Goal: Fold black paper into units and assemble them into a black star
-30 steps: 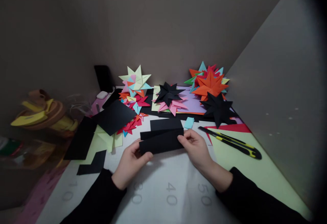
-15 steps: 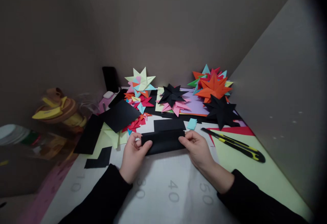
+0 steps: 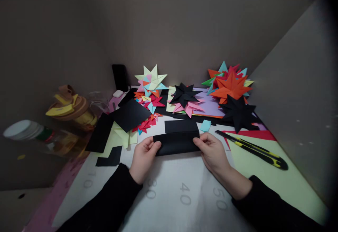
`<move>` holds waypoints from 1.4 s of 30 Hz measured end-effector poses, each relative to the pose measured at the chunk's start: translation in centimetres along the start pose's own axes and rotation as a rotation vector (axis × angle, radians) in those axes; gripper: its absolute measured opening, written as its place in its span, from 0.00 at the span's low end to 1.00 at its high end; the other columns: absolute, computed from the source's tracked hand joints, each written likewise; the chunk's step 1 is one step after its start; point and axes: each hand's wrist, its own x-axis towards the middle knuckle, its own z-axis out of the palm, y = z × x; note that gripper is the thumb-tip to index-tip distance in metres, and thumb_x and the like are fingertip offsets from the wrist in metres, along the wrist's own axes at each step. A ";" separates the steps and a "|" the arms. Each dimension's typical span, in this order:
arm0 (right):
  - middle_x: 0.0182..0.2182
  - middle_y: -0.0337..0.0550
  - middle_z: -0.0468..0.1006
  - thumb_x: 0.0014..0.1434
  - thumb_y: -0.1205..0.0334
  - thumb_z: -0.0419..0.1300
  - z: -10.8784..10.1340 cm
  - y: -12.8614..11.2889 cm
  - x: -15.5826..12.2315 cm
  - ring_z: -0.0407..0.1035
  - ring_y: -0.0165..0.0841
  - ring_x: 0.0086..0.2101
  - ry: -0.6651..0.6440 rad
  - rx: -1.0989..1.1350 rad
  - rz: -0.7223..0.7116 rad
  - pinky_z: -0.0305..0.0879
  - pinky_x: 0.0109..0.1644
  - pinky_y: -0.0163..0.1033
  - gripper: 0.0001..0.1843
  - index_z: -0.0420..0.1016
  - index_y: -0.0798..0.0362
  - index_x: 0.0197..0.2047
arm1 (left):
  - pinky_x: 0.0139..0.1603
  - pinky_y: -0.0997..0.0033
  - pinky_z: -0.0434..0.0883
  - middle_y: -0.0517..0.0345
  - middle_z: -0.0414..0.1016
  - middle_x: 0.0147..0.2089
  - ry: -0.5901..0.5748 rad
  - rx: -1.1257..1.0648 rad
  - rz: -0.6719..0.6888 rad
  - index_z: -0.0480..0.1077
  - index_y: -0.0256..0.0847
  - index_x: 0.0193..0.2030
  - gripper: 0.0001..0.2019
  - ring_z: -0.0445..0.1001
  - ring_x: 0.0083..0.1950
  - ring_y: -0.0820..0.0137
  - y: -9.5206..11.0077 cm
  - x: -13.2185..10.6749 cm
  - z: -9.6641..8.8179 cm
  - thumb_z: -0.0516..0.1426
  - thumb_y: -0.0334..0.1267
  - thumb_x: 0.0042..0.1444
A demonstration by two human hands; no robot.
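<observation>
Between my two hands a strip of black paper (image 3: 176,144) is stretched level above the white mat; a crease or fold seems to run along its upper edge. My left hand (image 3: 144,156) pinches its left end, thumb on the near face. At the right end my right hand (image 3: 214,152) grips it the same way, with the other fingers behind and partly hidden. Just beyond the strip lies another black paper piece (image 3: 181,126). Close to my right hand are a small light-blue paper piece (image 3: 205,125) and a black and yellow utility knife (image 3: 255,151).
Folded paper stars, among them a black one (image 3: 185,94) and an orange one (image 3: 231,88), stand along the back. Black paper sheets (image 3: 131,115) lie at the left. A lidded jar (image 3: 50,135) and a brown-lidded cup (image 3: 71,108) are farther left. Pale green paper (image 3: 274,179) covers the right side.
The whole view has shifted, so the scene sits a little farther right. Both hands still hold the black paper at its ends, and its tilt looks nearly the same.
</observation>
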 end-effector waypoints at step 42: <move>0.26 0.36 0.69 0.46 0.60 0.68 0.2 -0.4 -0.1 0.61 0.29 0.27 0.015 0.153 0.054 0.57 0.33 0.36 0.12 0.67 0.52 0.24 | 0.30 0.76 0.57 0.62 0.64 0.26 -0.004 0.182 0.066 0.67 0.38 0.27 0.12 0.59 0.29 0.73 -0.6 0.1 -0.9 0.55 0.44 0.57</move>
